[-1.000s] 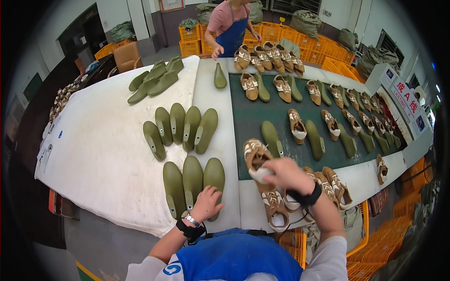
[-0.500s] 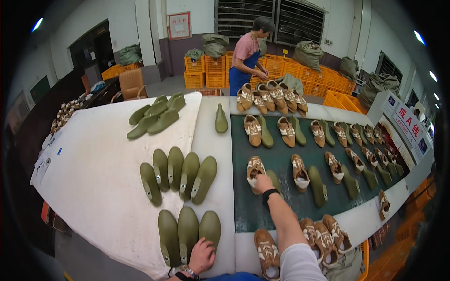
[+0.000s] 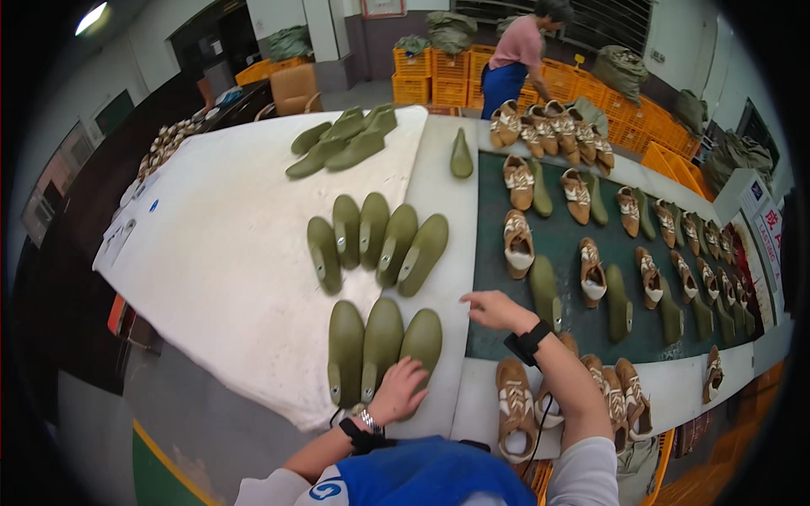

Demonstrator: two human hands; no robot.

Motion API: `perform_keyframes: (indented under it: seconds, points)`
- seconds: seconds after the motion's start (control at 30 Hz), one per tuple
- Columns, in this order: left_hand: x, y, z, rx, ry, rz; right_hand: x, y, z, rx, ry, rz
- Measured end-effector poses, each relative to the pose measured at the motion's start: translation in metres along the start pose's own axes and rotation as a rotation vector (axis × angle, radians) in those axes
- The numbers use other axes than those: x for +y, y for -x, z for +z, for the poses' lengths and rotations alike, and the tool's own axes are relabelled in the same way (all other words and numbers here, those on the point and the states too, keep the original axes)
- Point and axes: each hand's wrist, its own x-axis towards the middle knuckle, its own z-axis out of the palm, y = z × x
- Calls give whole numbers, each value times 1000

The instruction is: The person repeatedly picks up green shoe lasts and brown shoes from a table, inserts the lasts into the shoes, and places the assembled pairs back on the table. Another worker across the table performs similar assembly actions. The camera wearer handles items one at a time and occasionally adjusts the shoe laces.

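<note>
My left hand (image 3: 400, 390) lies on the near row of green shoe lasts, its fingers curled over the heel end of the rightmost shoe last (image 3: 423, 337). Two more lasts, including the leftmost shoe last (image 3: 346, 341), stand beside it. My right hand (image 3: 498, 310) hovers at the left edge of the green belt (image 3: 498, 341), with its fingers pointing left and nothing visible in them. To its right on the belt lies a green last (image 3: 545, 291). Beyond is a brown-and-white sneaker (image 3: 518, 243). The left hand's fingertips are only partly visible.
Several lasts (image 3: 373, 232) form a middle row on the white-covered table (image 3: 211, 244); more lie farther back (image 3: 342, 148). Sneakers paired with lasts line the belt. Loose sneakers (image 3: 514, 413) are by my right arm. A co-worker (image 3: 515, 63) stands behind the far sneakers, near orange crates.
My right hand has come out of the sneaker on the belt and drawn back left toward the belt's edge. My left hand stays on the near last. The view has shifted.
</note>
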Motion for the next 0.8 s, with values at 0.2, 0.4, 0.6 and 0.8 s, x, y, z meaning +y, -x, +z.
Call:
perform_keyframes:
  seconds: [0.2,0.4,0.6,0.8]
  points:
    - [-64,35,-61,334,-200,-283,-108,37,92,-242,92,-24]
    - [-110,55,-43,305,713,-885,-136,18,168,53,67,165]
    - [-97,48,-23,178,486,-838,-125,28,176,96,-1,286]
    - [-87,32,3,26,689,-791,-108,56,159,132,-39,380]
